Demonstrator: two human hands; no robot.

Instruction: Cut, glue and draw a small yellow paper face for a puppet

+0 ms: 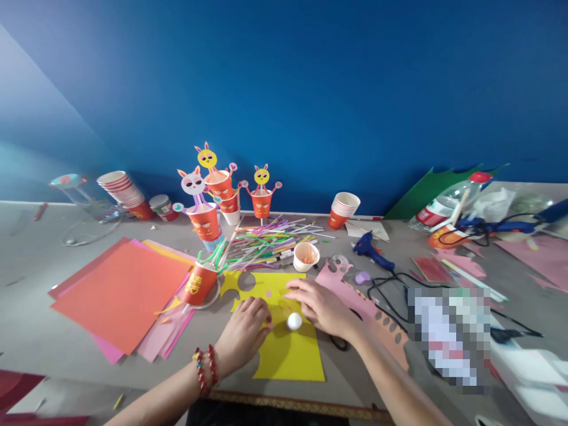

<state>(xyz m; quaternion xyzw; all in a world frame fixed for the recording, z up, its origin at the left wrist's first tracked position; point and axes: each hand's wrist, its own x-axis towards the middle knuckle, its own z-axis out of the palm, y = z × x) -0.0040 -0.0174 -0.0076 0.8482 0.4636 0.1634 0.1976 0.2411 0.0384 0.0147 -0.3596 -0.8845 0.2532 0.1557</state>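
A yellow sheet (pixel 290 361) with round cut-outs lies under both hands. My left hand (pixel 248 325) rests over its left part with the fingers curled in. Whatever those fingers hold, if anything, is hidden. My right hand (pixel 326 307) hovers over the sheet's right side, fingers apart, and I see nothing held in it. Between the hands is a small white round object (pixel 294 321), close to the right hand's thumb side. Just beyond the right fingertips stands a white paper cup (pixel 306 257) holding small orange pieces.
Left lie an orange sheet (pixel 124 290) and a tipped red cup (pixel 200 283) with straws. Behind are loose straws (pixel 266 242) and cup figures with animal faces (pixel 261 204). A blue glue gun (pixel 373 251), its black cord, pink scraps (pixel 350 290) and a plastic bottle (pixel 452 201) lie right.
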